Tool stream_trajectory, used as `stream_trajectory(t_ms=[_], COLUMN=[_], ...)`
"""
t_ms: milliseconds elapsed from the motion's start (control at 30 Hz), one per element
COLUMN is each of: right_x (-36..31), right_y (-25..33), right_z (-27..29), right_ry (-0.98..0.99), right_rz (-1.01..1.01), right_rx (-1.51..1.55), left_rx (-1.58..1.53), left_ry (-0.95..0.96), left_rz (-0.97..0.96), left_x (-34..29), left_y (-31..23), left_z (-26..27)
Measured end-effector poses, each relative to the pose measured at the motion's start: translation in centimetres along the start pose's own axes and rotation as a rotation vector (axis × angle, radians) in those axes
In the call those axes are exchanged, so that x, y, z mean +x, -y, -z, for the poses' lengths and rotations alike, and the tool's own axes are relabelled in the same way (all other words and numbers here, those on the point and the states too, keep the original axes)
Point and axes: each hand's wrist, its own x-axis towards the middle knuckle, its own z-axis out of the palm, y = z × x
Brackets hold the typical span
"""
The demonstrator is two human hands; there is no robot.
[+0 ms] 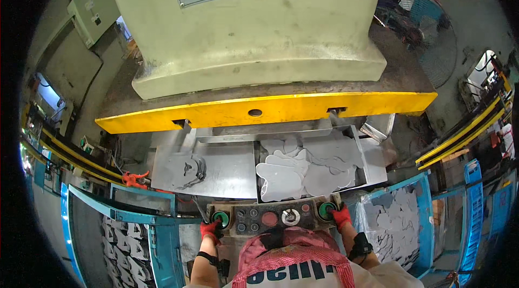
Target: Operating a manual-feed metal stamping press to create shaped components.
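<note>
A control panel [280, 227] with dials and knobs lies close in front of me, with a green push button at either end. My left hand [211, 230], in a red glove, is closed at the left green button [220, 217]. At the opposite end, my right hand [340, 217], also gloved in red, has its fingers curled against the right green button [326, 210]. Beyond the panel, a metal plate [230, 169] carries a dark cut shape [187, 171] on its left part. Flat grey sheet pieces [281, 178] overlap in a tray on the right.
A large pale green press [248, 34] with a yellow front beam [292, 107] hangs over the plate. Blue-framed bins hold stacked cut parts [127, 250] at left and grey sheets [392, 223] at right. A red tool [135, 178] lies left of the plate.
</note>
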Motion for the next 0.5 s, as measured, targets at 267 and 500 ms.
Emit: stream_trajectory(t_ms=[267,500], right_x=[-4.1,-0.5], right_y=[10.2,11.8], right_z=[2.3,9.9], right_ry=[0.144,-0.459], right_rz=[-0.144,0.105], right_rx=[0.049,0.020], left_rx=[0.026,-0.014], left_ry=[0.083,0.149], left_rz=[-0.022,-0.057], left_x=[-1.4,-4.2], left_y=[-1.3,-2.8], left_z=[-0.1,-0.3])
